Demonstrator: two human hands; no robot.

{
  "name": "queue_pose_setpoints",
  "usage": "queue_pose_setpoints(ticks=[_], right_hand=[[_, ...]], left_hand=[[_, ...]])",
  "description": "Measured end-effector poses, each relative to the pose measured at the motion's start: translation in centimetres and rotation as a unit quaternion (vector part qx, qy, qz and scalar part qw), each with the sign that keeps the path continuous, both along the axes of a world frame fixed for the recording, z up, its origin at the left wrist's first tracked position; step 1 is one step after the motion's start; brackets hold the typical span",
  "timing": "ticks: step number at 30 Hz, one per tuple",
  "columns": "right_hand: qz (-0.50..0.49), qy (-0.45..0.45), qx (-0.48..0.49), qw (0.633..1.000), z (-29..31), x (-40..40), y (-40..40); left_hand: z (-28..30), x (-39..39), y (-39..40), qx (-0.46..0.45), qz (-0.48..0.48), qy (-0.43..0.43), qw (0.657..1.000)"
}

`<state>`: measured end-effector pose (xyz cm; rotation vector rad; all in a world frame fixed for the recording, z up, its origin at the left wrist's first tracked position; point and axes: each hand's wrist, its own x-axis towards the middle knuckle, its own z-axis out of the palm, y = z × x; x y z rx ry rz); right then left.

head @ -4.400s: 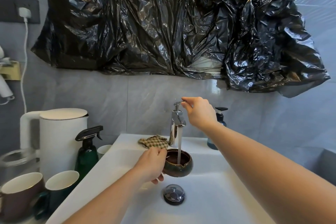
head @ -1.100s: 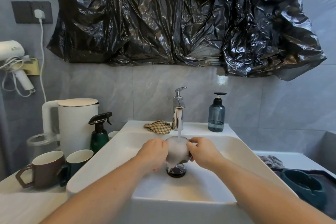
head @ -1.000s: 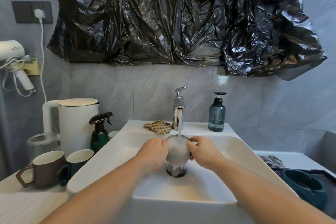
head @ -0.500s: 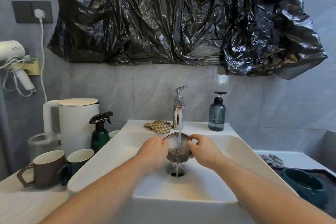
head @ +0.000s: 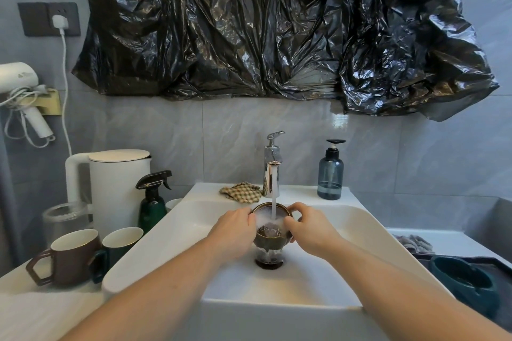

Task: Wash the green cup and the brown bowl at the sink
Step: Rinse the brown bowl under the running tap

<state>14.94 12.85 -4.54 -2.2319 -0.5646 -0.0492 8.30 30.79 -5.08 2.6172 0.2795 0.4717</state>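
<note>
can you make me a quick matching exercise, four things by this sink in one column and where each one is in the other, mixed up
Things:
1. brown bowl
2. checked cloth
3. blue soap dispenser
4. green cup

Places:
A. on the counter left of the sink, beside the brown mug
B. on the sink ledge right of the tap
C. held under the running water by the left hand and right hand
D. on the sink ledge left of the tap

Pairs: 1-C, 2-D, 3-B, 4-A
</note>
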Motion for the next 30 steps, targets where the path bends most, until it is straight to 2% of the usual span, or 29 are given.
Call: queue_pose_setpoints(ticks=[7, 30], right_hand=[[0.014, 0.038, -0.021, 0.999, -0.27, 0.2, 0.12], [-0.015, 0.0, -0.039, 0.999, -0.11, 0.26, 0.01]], left_hand=[[0.04, -0.03, 0.13, -0.01, -0.003, -0.019, 1.0], [0.43, -0.35, -0.11, -0.048, -0.006, 0.009, 0.999]])
